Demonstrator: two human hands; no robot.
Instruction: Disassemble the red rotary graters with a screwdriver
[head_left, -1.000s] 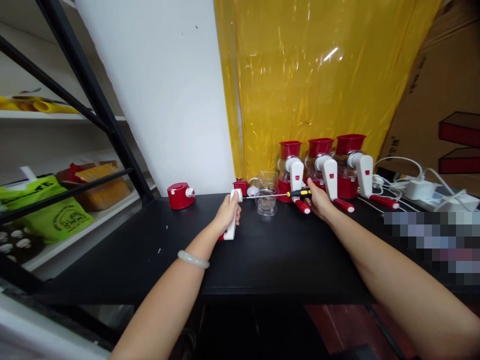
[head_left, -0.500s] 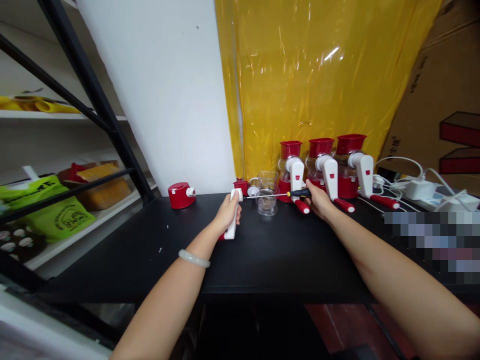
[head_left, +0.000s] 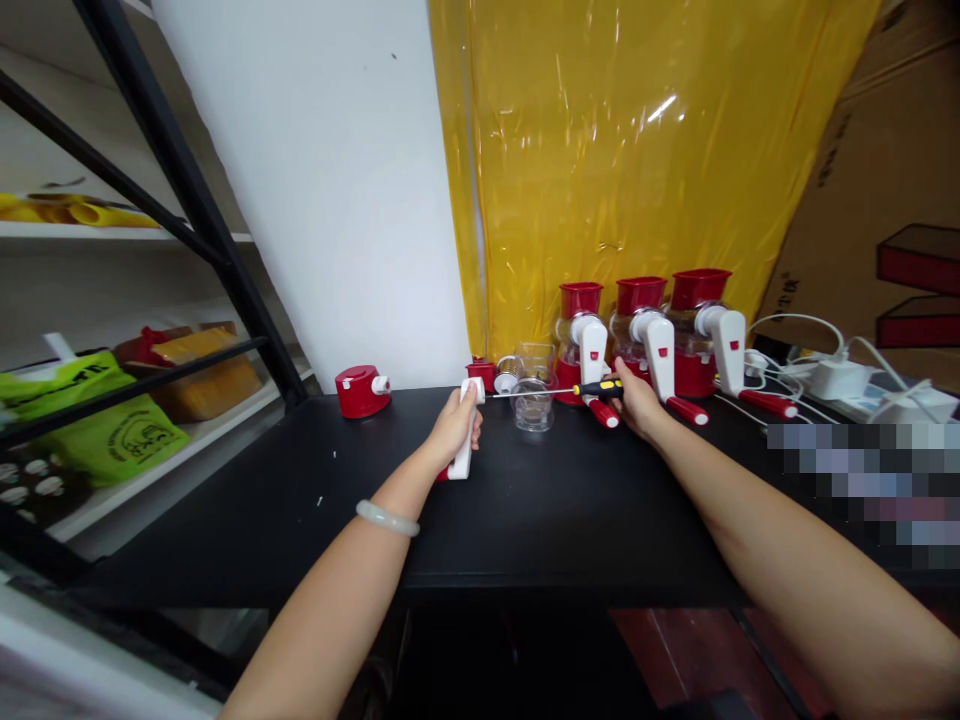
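Note:
My left hand (head_left: 454, 428) is closed around a white crank handle (head_left: 463, 455) with a red part at its lower end, held upright above the black table. My right hand (head_left: 637, 402) grips a screwdriver (head_left: 600, 388) by its black and yellow handle. The screwdriver's thin shaft points left, and its tip is at the round white end of the crank handle; whether it sits inside cannot be seen. Behind the shaft stands a clear plastic housing (head_left: 533, 412). A metal grater drum (head_left: 507, 377) and a small red hopper (head_left: 481, 376) lie near the wall.
Several red and white rotary graters with cranks, one of them a nearby grater (head_left: 582, 345), line the back right. A red base (head_left: 363, 392) sits at the left on the black table (head_left: 300, 510). White cables and adapters (head_left: 840, 378) lie at the far right. A shelf rack (head_left: 180, 160) borders the left.
The screwdriver handle has turned slightly in my right hand, with more yellow showing. Both hands stay in nearly the same place.

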